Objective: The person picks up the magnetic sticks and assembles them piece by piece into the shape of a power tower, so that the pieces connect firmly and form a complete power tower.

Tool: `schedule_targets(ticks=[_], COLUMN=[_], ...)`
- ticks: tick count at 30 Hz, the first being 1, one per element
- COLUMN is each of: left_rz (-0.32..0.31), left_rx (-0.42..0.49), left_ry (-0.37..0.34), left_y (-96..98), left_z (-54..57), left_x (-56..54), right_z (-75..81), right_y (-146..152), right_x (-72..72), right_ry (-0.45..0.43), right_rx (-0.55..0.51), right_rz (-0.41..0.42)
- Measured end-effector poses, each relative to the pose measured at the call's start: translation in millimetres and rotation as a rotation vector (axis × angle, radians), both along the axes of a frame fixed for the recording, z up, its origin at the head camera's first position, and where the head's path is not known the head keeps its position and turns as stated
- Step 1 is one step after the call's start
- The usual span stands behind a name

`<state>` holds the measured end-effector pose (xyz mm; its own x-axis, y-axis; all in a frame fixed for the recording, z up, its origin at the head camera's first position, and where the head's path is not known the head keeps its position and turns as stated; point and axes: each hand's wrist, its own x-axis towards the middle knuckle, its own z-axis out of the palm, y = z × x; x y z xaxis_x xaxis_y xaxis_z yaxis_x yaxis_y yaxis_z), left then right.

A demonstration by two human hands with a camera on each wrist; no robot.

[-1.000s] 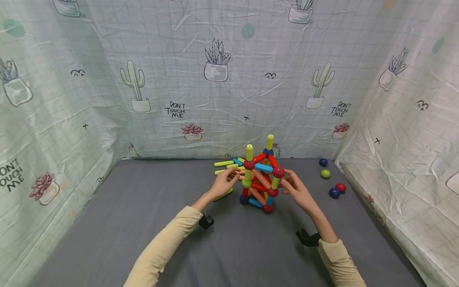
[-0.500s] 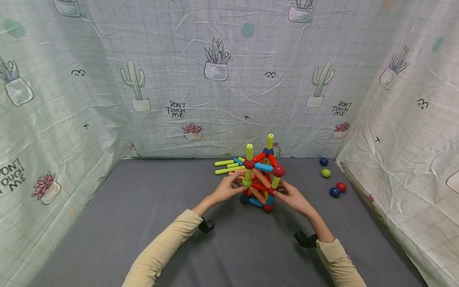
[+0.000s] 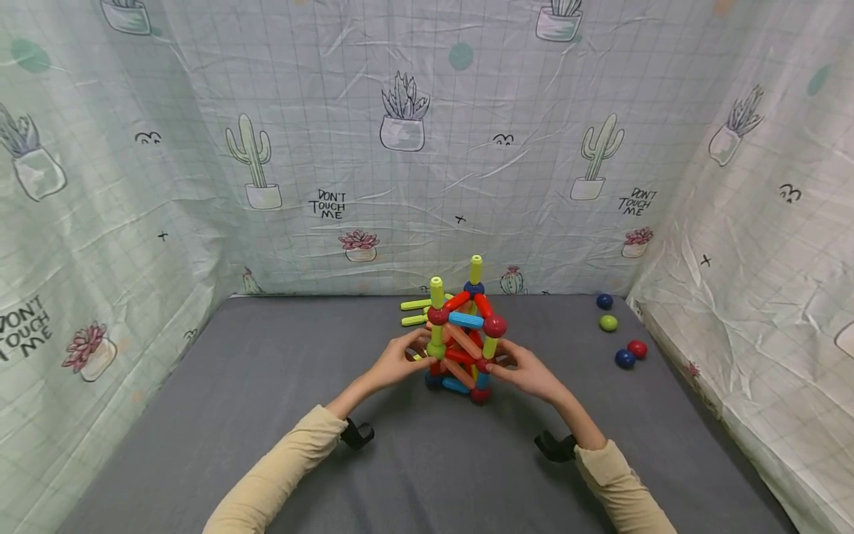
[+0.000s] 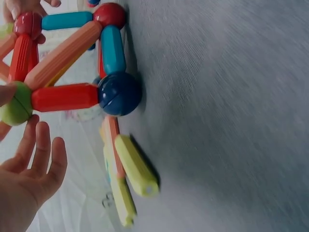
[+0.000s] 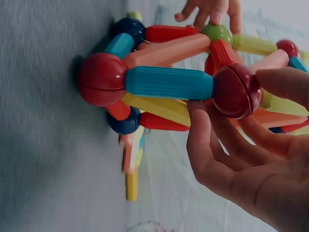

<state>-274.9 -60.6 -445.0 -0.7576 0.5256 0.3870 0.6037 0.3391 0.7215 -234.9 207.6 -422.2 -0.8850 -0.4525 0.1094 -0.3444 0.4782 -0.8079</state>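
A tower of coloured rods and balls (image 3: 465, 321) stands upright on the grey table, between both hands. Two lime rods point up from its top. My left hand (image 3: 394, 362) pinches the tower's left side at a green ball (image 4: 18, 104), thumb in front and fingers behind. On the opposite side my right hand (image 3: 530, 372) grips a dark red ball (image 5: 236, 92) at mid-height, its thumb on the ball and other fingers beside the blue rod (image 5: 169, 82) below. In the left wrist view, a dark blue ball (image 4: 119, 94) forms a bottom corner close to the tabletop.
Loose lime rods (image 3: 415, 305) lie behind the tower on the left, partly hidden by it. Toward the table's right edge are a blue ball (image 3: 604, 301), a green ball (image 3: 608, 323), a red ball (image 3: 637, 349) and another blue ball (image 3: 625, 359). A cactus-print sheet (image 3: 300, 245) hangs behind.
Both hands have closed in on the tower's sides and taken hold of it. The tower has shifted left and slightly nearer, covering more of the loose rods.
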Motion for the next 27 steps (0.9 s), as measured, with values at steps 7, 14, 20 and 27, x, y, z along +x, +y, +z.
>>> schedule_targets(ticks=[7,14,20,27], left_rz=[0.018,0.086,0.124,0.161], left_rx=[0.007,0.001,-0.022,-0.053], left_ry=[-0.082,-0.082,-0.050,-0.010], left_y=[-31.6,-58.1,-75.2,-88.1], left_z=[20.2,24.3,26.6,11.3], left_x=[23.5,32.9,40.1,42.7], right_z=[12.2,24.7,4.3,-11.9], right_y=[-36.4,-63.9,-77.5,-86.0], right_x=[13.2,17.4,-2.2,-24.7], right_ry=[0.025,0.047,0.090,0.083], right_rx=[0.004,-0.017,-0.053,-0.112], right_rz=[0.038,0.105,0.097,0.106])
